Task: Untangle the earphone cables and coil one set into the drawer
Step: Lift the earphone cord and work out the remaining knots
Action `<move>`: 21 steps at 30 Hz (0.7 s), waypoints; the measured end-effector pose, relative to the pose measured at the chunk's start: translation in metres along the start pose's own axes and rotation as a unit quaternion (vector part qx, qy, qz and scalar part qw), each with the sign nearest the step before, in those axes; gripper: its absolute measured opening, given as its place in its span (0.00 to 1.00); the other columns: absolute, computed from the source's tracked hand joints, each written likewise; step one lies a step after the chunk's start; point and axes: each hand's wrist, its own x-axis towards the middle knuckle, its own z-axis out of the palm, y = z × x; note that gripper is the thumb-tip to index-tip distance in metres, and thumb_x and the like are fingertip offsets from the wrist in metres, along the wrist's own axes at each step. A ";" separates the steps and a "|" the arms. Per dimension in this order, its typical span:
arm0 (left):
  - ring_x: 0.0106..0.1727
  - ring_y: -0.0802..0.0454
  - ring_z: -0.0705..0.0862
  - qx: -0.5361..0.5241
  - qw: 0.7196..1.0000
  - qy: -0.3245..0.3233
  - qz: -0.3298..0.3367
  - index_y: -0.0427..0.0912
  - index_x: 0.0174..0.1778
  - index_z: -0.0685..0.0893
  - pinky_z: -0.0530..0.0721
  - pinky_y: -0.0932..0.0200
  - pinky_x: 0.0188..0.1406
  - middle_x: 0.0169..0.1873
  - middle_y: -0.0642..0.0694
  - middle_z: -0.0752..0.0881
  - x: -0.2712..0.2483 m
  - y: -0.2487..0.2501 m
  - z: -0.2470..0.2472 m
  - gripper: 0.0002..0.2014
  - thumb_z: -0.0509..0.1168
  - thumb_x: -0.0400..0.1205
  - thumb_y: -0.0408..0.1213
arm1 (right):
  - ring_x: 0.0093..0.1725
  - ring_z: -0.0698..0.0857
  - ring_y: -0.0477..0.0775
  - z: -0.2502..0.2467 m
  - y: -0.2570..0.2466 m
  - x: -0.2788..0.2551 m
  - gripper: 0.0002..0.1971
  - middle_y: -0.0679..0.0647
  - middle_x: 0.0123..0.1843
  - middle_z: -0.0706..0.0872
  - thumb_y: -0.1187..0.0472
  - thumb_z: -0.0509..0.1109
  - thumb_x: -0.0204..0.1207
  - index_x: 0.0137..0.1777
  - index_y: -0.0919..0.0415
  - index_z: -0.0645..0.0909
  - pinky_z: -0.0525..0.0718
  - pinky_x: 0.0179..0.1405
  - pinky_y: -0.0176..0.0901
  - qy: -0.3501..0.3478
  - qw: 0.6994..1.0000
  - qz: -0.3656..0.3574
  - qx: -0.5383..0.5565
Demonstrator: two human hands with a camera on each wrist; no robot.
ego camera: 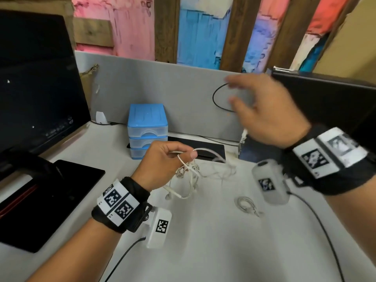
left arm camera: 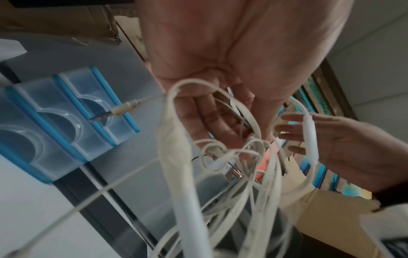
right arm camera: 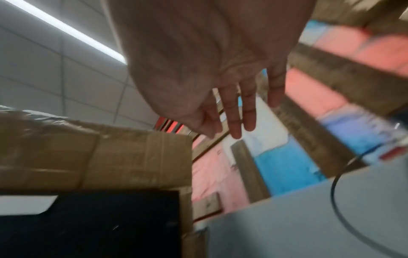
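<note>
While the left hand [ego camera: 162, 159] pinches a loop of the tangle [ego camera: 190, 176] between thumb and curled fingers and holds it above the table [ego camera: 203, 241], the right hand [ego camera: 264, 110] hangs higher and to the right, blurred, fingers spread and nearly straight, holding nothing. White cords hang from the pinch in knotted loops; their lower turns and an earbud rest on the table just below the left hand, and thin strands trail right toward the slot [ego camera: 203, 149]. Seen from the left wrist, the tangle [left arm camera: 220, 165] shows flat and round cords crossing, an inline remote [left arm camera: 310, 132], and a jack plug [left arm camera: 123, 110] sticking out toward the drawers [left arm camera: 66, 113]. A separate coil [ego camera: 247, 204] lies apart on the table, right of the tangle and below the right wrist. Just behind the left hand stand the blue drawers [ego camera: 147, 129], all three closed, backed against the grey partition [ego camera: 162, 82]. A monitor [ego camera: 36, 78] and its dark base [ego camera: 50, 200] bound the left edge; a second dark screen [ego camera: 329, 98] bounds the right. Open table lies between and in front of the hands. A black cable [ego camera: 215, 98] loops on the partition, close to the right fingers [ego camera: 234, 80].
</note>
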 end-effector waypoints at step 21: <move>0.35 0.54 0.88 -0.062 0.993 0.086 -0.059 0.39 0.43 0.90 0.87 0.62 0.41 0.33 0.46 0.90 0.003 0.020 -0.019 0.20 0.57 0.87 0.46 | 0.23 0.82 0.49 0.012 -0.018 -0.016 0.06 0.56 0.27 0.83 0.63 0.68 0.83 0.47 0.65 0.82 0.87 0.31 0.51 0.130 0.919 0.161 0.334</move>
